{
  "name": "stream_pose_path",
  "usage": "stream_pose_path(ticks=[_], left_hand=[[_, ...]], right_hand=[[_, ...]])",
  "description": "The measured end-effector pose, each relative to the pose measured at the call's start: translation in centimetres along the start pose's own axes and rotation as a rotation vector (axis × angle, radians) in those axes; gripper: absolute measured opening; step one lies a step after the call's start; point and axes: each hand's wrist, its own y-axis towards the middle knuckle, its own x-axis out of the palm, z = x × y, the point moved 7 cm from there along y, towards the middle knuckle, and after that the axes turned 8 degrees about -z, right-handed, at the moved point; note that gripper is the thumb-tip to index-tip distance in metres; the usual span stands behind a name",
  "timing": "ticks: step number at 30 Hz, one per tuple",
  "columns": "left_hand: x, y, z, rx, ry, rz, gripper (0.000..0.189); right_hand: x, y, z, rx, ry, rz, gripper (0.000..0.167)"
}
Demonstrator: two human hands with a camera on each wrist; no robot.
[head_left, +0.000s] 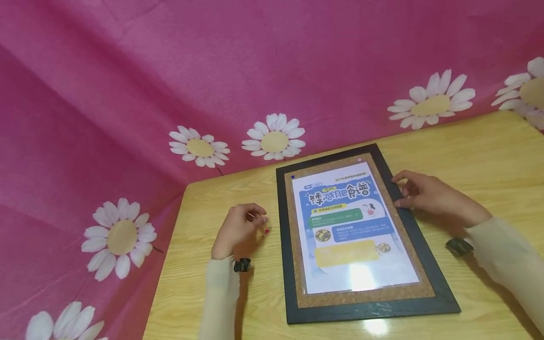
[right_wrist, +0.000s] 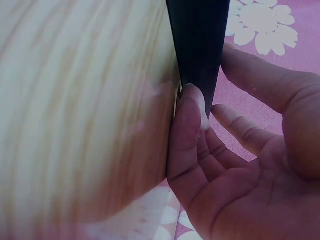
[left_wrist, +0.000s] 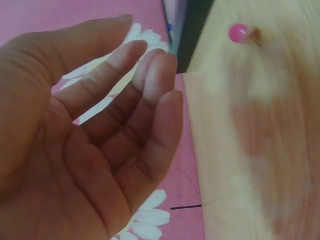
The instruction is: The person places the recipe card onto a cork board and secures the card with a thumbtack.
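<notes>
A black-framed cork board (head_left: 426,293) lies on the table with a printed blue-and-white sheet (head_left: 335,278) over its cork. At the sheet's upper corners are a blue push pin (head_left: 292,177) and a pale pink one (head_left: 359,160). A bright pink push pin (left_wrist: 240,33) rests on the tabletop left of the board. Close by it, my left hand (head_left: 239,228) hovers with loosely bent fingers and nothing between them. My right hand (head_left: 435,198) grips the board's right edge, thumb and fingers on either side of the black frame (right_wrist: 200,45).
The light wooden table (head_left: 199,212) extends on both sides of the board. Behind it and to the left hangs a magenta cloth (head_left: 238,71) with white daisies. A dark wrist device (head_left: 242,265) sits on the left wrist, another dark device (head_left: 459,246) by the right wrist.
</notes>
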Motion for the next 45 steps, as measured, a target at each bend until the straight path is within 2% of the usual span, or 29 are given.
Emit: stream_pose_path(ticks=[4, 7, 11, 23, 31, 39, 45], left_hand=[[1.1, 0.5, -0.6, -0.046, 0.018, -0.071, 0.004], [1.9, 0.6, -1.1, -0.104, 0.033, -0.125, 0.006], [2.4, 0.5, -1.4, -0.142, 0.050, -0.145, 0.006], [2.5, 0.8, -1.4, -0.140, 0.082, -0.142, 0.003], [2.5, 0.8, -1.3, -0.134, 0.119, -0.127, 0.007], [2.3, 0.6, -0.5, -0.087, 0.090, -0.116, 0.006], [2.3, 0.3, 0.4, -0.052, 0.063, -0.153, 0.003]], right_hand=[[-0.2, 0.0, -0.1, 0.005, 0.014, -0.003, 0.062], [-0.4, 0.1, -0.3, -0.009, -0.029, 0.012, 0.061], [-0.4, 0.1, -0.5, -0.019, -0.057, 0.022, 0.061], [-0.3, -0.2, -0.4, -0.004, -0.058, 0.030, 0.059], [-0.3, -0.1, -0.3, -0.010, -0.052, 0.031, 0.058], [-0.4, -0.1, -0.3, -0.009, -0.063, 0.032, 0.059], [-0.4, 0.0, -0.3, -0.009, -0.071, 0.033, 0.061]])
